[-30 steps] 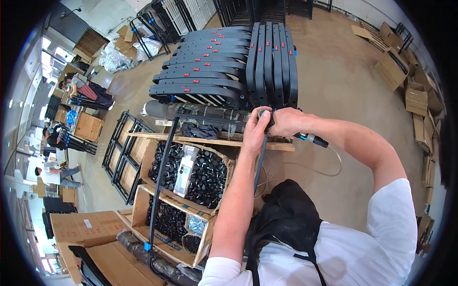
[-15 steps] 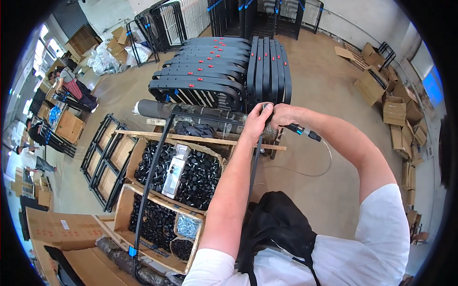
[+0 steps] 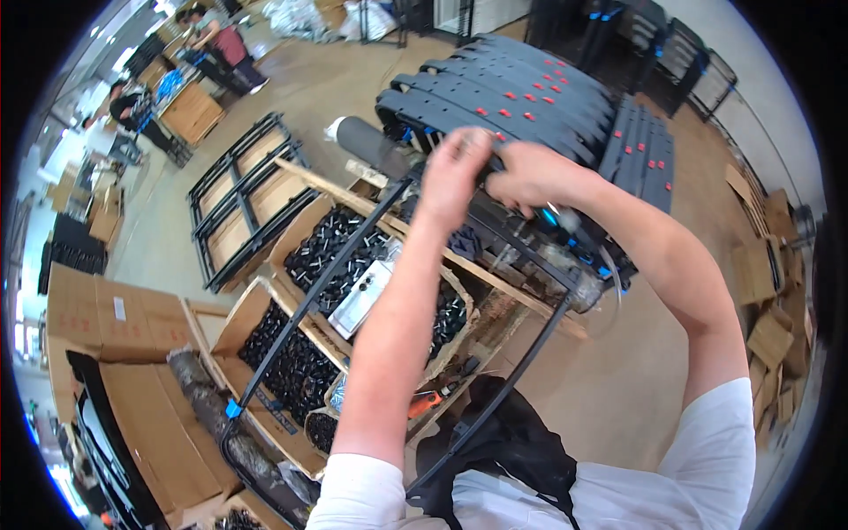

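My left hand (image 3: 458, 172) is closed at the far bar of a black metal tube frame (image 3: 309, 300). Its fingertips pinch something small that I cannot make out. Close beside it, my right hand (image 3: 534, 177) is curled round a slim black air tool (image 3: 565, 228) with a blue ring, whose body sticks out below the palm. A thin clear hose trails from the tool. The tool's tip is hidden by my fingers. The frame slants across bins below my arms, with a blue clip (image 3: 234, 409) on its left leg.
Cardboard bins (image 3: 265, 305) hold many black screw-in feet, with a whitish metal block (image 3: 362, 296) on top. An orange-handled tool (image 3: 426, 404) lies near them. Stacked black curved panels (image 3: 503, 84) with red pieces stand beyond my hands. Several people work at far left; cartons (image 3: 767, 336) line the right.
My view has turned, so the bins and stacked panels sit differently in it. The frame's far bar and right leg now show more. Both hands stay together at the far bar.
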`<state>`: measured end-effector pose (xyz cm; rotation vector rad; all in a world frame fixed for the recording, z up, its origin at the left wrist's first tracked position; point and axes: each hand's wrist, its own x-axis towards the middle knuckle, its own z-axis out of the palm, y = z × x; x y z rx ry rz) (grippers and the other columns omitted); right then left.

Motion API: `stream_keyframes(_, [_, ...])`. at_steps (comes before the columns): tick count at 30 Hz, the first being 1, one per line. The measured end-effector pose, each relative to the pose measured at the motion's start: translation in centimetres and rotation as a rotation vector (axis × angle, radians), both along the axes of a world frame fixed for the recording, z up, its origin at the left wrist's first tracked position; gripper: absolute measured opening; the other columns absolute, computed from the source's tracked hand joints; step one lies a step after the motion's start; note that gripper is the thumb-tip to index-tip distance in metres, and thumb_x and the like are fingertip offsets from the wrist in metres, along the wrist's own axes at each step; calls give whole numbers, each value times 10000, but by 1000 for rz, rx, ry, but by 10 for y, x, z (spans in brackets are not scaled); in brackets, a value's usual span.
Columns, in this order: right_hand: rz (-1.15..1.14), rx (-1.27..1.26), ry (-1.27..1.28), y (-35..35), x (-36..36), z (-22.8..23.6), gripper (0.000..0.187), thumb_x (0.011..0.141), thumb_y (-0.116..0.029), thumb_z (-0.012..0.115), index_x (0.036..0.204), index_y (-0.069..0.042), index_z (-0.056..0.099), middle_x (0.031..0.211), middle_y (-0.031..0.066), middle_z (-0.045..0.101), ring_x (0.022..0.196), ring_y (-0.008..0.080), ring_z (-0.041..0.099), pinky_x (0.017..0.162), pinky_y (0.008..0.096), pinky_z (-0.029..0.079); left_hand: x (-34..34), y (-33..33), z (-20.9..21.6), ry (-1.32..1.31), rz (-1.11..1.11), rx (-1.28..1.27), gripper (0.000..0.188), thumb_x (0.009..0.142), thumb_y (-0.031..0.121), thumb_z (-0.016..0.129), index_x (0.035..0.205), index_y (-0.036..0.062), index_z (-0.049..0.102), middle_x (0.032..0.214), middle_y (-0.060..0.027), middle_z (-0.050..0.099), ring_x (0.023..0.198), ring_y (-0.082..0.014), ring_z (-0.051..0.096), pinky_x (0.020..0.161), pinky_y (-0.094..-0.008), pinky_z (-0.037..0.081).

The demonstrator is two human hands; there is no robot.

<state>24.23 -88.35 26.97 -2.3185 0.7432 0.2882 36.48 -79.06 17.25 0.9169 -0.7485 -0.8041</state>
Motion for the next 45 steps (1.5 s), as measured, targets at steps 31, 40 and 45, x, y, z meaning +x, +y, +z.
stream_keyframes(31, [37,382,49,-36,190,-87,185,779,-139,676,820,41,668,714,125,655,563,265,695,486,376,537,147,-15,-68,148,353,101,240,1009,259,682,1090,37,720,1026,-28,703,979,-139,631,933,-314,499])
stream_keyframes(40, [15,475,-4,-47,189,-86,43,730,-2,651,720,-22,615,675,81,615,564,171,588,518,319,454,145,-32,-67,141,353,54,277,1005,269,696,1119,17,722,1048,-37,715,979,-132,643,904,-311,519])
stream_keyframes(45, [64,463,15,-40,202,-85,66,740,-10,648,708,-48,605,674,61,602,577,160,590,520,306,463,150,-16,-50,75,402,158,323,938,312,725,1074,19,722,971,-39,701,905,-127,625,797,-328,521])
